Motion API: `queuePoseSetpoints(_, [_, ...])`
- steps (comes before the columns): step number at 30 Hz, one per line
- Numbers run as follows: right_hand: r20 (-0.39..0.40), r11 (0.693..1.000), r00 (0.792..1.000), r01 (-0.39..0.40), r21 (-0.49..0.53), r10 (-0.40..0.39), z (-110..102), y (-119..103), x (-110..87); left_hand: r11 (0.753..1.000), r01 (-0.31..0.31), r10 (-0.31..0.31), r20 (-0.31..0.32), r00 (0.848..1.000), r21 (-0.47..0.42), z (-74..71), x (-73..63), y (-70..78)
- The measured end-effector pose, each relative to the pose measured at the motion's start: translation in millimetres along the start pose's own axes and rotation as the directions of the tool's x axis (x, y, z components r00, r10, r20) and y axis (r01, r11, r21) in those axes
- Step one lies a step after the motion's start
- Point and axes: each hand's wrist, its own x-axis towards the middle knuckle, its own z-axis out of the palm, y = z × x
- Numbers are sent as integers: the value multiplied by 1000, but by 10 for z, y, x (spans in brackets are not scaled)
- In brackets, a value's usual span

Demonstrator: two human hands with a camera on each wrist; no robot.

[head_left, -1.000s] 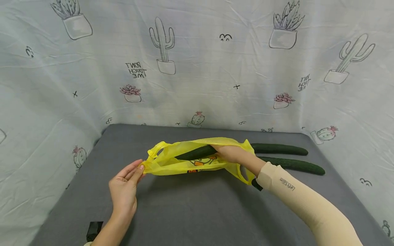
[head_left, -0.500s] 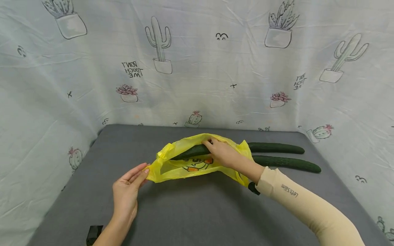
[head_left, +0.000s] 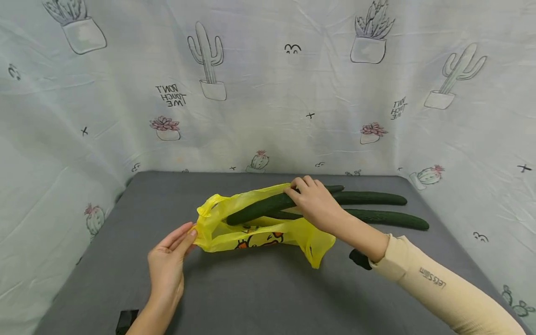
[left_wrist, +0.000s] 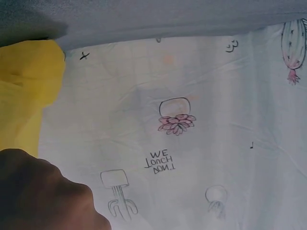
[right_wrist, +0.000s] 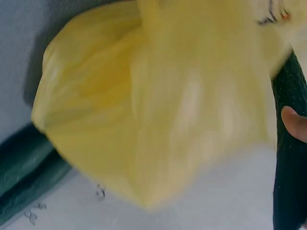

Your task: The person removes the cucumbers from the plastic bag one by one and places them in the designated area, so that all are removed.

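A yellow plastic bag (head_left: 268, 239) with a printed cartoon lies on its side, its mouth facing me. My left hand (head_left: 167, 260) pinches the bag's left corner between thumb and fingers. My right hand (head_left: 316, 204) grips a dark green cucumber (head_left: 261, 208) around its middle. That cucumber's left end lies within the bag mouth, while its right end sticks out beyond my hand. In the right wrist view, my thumb lies along the cucumber (right_wrist: 290, 167). A further dark green piece (head_left: 284, 215) shows below it; whether it is inside the bag, I cannot tell.
Two more cucumbers lie to the right on the grey table, an upper one (head_left: 372, 198) and a lower one (head_left: 389, 218), their left parts hidden by my hand and arm. A cactus-print cloth (head_left: 251, 116) hangs behind and at both sides of the table (head_left: 268, 293).
My right hand has risen out of the bag with the cucumber, whose right end now shows outside. The bag's right side has slumped toward me. My left hand still pinches the corner.
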Motion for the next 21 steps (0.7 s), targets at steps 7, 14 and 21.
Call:
queuePoseSetpoints(7, [-78, 987, 992, -86, 134, 97, -393, 208, -387, 999, 37, -37, -9, 999, -27, -19, 9, -20])
queuePoseSetpoints(14, [-220, 942, 961, -90, 322, 167, -648, 438, -729, 997, 74, -75, -32, 997, -31, -13, -11, -20])
queuePoseSetpoints(21, [-267, 907, 930, -132, 401, 253, -807, 563, -980, 993, 116, -116, -35, 993, -20, 209, -268, 442])
